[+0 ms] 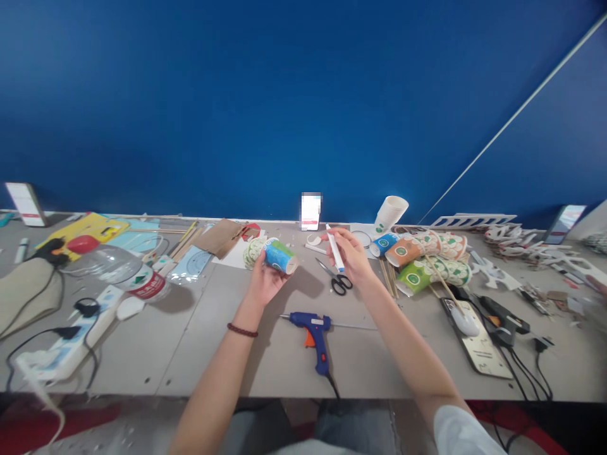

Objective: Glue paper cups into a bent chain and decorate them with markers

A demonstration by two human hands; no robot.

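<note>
A blue-and-green paper cup (279, 254) is gripped by the left hand (263, 279) above the bench (199, 354), toward its far edge; a white pen (337, 253) is held in the right hand (355, 256), apart from the cup.

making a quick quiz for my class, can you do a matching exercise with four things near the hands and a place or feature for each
Things:
1. white marker
2. blue glue gun
3. blue-green cup
4. scissors

Places or features:
a. has an orange trigger
b. held in the left hand
c. black-handled
d. held in the right hand

Right pairs: 1-d, 2-a, 3-b, 4-c
</note>
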